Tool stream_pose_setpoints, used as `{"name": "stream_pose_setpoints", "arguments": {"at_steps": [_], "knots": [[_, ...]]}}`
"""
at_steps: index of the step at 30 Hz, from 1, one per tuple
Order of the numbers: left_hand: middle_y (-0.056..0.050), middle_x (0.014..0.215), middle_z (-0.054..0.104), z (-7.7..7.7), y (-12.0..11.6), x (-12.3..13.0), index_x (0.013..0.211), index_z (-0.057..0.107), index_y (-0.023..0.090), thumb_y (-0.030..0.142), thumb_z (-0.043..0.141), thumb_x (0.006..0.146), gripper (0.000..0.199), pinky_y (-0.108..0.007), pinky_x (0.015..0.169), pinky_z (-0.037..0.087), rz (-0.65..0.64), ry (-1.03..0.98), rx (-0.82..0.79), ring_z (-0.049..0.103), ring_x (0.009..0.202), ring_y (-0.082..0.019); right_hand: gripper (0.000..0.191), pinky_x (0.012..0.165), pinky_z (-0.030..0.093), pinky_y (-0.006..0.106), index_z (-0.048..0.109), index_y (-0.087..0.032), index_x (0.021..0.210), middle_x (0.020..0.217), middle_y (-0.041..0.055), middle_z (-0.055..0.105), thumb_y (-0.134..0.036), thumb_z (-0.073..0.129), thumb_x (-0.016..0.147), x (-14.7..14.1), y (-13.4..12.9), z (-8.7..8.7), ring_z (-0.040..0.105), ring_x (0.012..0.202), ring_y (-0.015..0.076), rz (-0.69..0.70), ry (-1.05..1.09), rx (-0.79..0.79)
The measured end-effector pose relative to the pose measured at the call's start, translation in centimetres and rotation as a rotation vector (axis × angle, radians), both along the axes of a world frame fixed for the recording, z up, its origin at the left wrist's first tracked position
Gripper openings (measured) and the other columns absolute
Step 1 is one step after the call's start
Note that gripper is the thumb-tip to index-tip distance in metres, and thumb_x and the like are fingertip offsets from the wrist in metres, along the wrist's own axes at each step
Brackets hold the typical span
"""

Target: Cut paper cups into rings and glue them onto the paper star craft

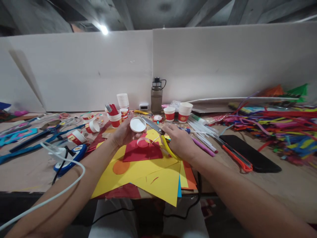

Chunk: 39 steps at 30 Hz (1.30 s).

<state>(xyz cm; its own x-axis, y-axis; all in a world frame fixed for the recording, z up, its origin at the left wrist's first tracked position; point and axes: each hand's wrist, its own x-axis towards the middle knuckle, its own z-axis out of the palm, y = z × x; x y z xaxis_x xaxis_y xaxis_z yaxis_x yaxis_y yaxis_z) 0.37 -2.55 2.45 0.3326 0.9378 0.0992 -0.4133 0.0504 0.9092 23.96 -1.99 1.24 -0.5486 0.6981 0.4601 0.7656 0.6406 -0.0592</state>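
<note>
Left hand (124,133) around the white cup (138,125)

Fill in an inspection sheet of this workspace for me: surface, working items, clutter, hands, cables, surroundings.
Surface: brown tabletop, partly covered by flat yellow paper sheets and a red paper sheet.
Job's things: round white cup-like piece; metal scissors with yellow handles, tip at the piece's edge, contact unclear.
Clutter: stacked red-and-white paper cups; flat black phone-like slab, orange box cutter beside it; heap of multicoloured strips.
Hands: left hand holds the piece; right hand holds the scissors.
Cables: white cable passes across the left forearm in view; black cable hangs over the front edge.
Surroundings: upright white panels; tinted bottle before them.
</note>
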Motion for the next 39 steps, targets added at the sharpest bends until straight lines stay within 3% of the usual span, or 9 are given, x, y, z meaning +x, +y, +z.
{"name": "stream_pose_setpoints", "arguments": {"at_steps": [4,10,14,19,26,33,39], "knots": [[-0.011,0.074,0.069,-0.1,0.1,-0.1,0.093,0.063,0.010,0.057,0.052,0.084,0.049,-0.018,0.035,0.037,0.004,-0.037,0.012,0.056,0.045,-0.011,0.033,0.076,0.042,0.028,0.061,-0.016,0.117,0.106,0.0113,0.066,-0.029,0.051,0.088,0.2,0.7,-0.1,0.060,0.091,0.0210,0.028,0.151,-0.012],[-0.010,0.102,0.067,-0.5,0.3,0.1,0.111,0.060,0.016,0.038,0.069,0.076,0.042,-0.023,0.058,0.051,0.038,-0.086,0.143,0.066,0.079,-0.018,0.024,0.070,0.040,0.026,0.066,-0.015,0.098,0.090,0.0091,0.068,-0.032,0.052,0.087,0.6,1.7,0.5,0.059,0.078,0.0185,0.006,0.268,-0.058],[-0.007,0.110,0.065,-1.2,0.8,-0.1,0.115,0.056,0.021,0.018,0.076,0.069,0.050,-0.020,0.065,0.048,0.078,-0.043,0.217,0.064,0.091,-0.016,0.027,0.073,0.040,0.027,0.067,-0.017,0.103,0.094,0.0097,0.070,-0.033,0.055,0.085,1.0,2.3,0.4,0.062,0.084,0.0210,-0.077,0.216,-0.076],[-0.004,0.110,0.063,-1.8,1.4,-0.1,0.110,0.056,0.021,0.004,0.077,0.059,0.057,-0.020,0.074,0.046,0.220,0.050,0.274,0.060,0.095,-0.013,0.029,0.074,0.041,0.028,0.066,-0.019,0.106,0.101,0.0113,0.071,-0.035,0.056,0.083,1.3,2.7,0.0,0.063,0.091,0.0235,-0.168,0.111,-0.180],[-0.004,0.105,0.062,-1.8,1.3,0.3,0.110,0.055,0.019,0.008,0.078,0.062,0.054,-0.022,0.076,0.048,0.243,0.065,0.242,0.061,0.089,-0.012,0.029,0.066,0.038,0.028,0.067,-0.020,0.102,0.095,0.0116,0.071,-0.039,0.052,0.086,1.2,2.6,0.2,0.064,0.084,0.0237,-0.215,0.034,-0.231],[-0.005,0.093,0.066,-1.4,0.9,0.3,0.108,0.055,0.020,0.034,0.070,0.075,0.039,-0.022,0.056,0.047,0.220,-0.037,0.132,0.066,0.077,-0.016,0.031,0.066,0.039,0.029,0.066,-0.020,0.107,0.100,0.0117,0.071,-0.037,0.054,0.085,1.5,2.8,0.3,0.065,0.084,0.0242,-0.246,0.006,-0.218],[-0.008,0.085,0.068,-0.9,0.8,0.0,0.095,0.061,0.015,0.028,0.058,0.069,0.029,-0.026,0.052,0.045,0.231,-0.184,-0.004,0.065,0.069,-0.019,0.028,0.071,0.043,0.033,0.066,-0.018,0.106,0.100,0.0154,0.069,-0.027,0.052,0.083,1.6,2.7,0.3,0.065,0.086,0.0264,-0.383,-0.123,-0.269]]}}
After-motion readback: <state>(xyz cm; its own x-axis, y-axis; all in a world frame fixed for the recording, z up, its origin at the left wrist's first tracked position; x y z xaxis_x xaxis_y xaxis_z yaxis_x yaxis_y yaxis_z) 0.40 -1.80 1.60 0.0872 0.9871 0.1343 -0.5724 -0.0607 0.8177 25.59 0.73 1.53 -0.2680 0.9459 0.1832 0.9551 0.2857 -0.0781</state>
